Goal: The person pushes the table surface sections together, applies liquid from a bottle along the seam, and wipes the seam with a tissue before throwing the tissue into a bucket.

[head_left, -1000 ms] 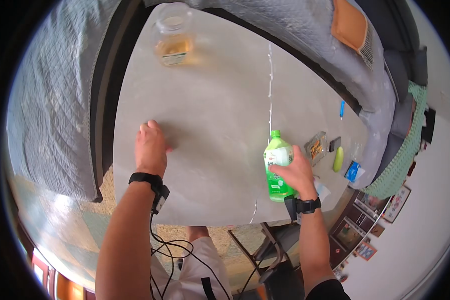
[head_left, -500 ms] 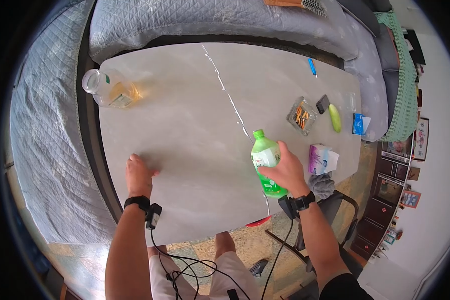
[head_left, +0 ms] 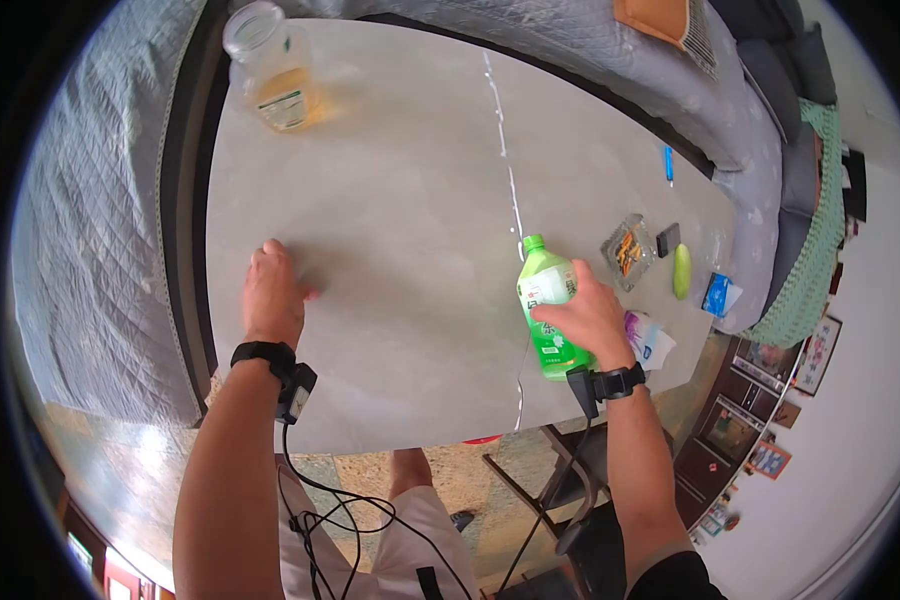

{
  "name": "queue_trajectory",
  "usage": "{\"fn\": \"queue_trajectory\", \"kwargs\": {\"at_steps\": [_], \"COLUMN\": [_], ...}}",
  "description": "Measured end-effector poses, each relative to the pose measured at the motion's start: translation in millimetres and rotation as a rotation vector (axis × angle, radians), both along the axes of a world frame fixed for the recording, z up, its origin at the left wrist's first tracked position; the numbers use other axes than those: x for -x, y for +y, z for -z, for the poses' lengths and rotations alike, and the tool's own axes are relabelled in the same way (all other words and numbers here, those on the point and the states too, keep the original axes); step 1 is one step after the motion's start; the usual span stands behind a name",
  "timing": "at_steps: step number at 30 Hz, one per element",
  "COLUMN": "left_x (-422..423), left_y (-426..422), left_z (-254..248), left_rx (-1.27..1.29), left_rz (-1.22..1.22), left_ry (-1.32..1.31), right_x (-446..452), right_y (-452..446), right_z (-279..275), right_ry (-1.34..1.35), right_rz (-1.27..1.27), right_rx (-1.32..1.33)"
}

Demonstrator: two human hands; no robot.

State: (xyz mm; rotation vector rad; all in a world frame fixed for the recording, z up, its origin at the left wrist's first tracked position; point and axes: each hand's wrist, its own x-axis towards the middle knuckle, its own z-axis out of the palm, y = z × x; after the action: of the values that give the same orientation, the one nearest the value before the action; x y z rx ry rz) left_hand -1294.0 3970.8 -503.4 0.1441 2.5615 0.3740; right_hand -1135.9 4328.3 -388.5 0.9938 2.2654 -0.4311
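Green bottle (head_left: 553, 320) first: it is at the right of the near half of the table (head_left: 400, 220), cap end away from me, and I can't tell whether it lies flat, tilts or touches the surface. Quilted grey covers spread over the sofa on my left (head_left: 100, 230) and the sofa across the far side (head_left: 540, 50), both cut off by the round dark border. Between these 2 and my legs sits the grey table. At its near right stands a dark chair (head_left: 570, 480), partly covered by my right arm. On the far left corner is a big clear jar (head_left: 280, 75) of amber liquid; its label is too small to read. My right hand (head_left: 590, 315) is wrapped about the bottle, thumb across the label, the other fingers mostly hidden behind. My left hand (head_left: 273, 295) is at the table's left side, fingers together and bent, thumb jutting out; its underside is hidden, so I can't tell whether it presses on anything. Just beyond my right hand, a tissue pack (head_left: 650, 343) shows only in part. Past it are a glass ashtray (head_left: 628, 252) of what look like cigarette ends, a pale green cucumber-like thing (head_left: 682, 272) and a small black object (head_left: 668, 240) I can't identify. Farther off lies a slim blue item (head_left: 669, 165).
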Motion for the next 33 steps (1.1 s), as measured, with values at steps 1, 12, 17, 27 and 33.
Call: {"fn": "queue_trajectory", "kwargs": {"at_steps": [1,12,17,27,33], "left_x": [0.8,0.8,0.0,0.6,1.4], "left_y": [1.5,5.4,5.3,6.2,3.3], "left_z": [-3.0,-5.3,-4.5,-7.4,-1.2], "left_rx": [0.011,0.069,0.091,0.049,-0.015], "left_rz": [-0.003,0.005,0.029,0.036,0.065], "left_ry": [-0.015,-0.018,-0.013,-0.019,0.018], "right_x": [4.3,44.6,59.7,54.8,-18.5], "right_y": [1.1,9.8,10.4,6.8,-1.5], "right_z": [0.0,4.2,5.6,2.7,5.6], "right_ry": [-0.003,-0.023,-0.026,-0.009,0.236], "right_rz": [-0.005,-0.047,-0.038,-0.003,0.142], "right_rx": [-0.004,-0.020,-0.025,-0.010,0.041]}}
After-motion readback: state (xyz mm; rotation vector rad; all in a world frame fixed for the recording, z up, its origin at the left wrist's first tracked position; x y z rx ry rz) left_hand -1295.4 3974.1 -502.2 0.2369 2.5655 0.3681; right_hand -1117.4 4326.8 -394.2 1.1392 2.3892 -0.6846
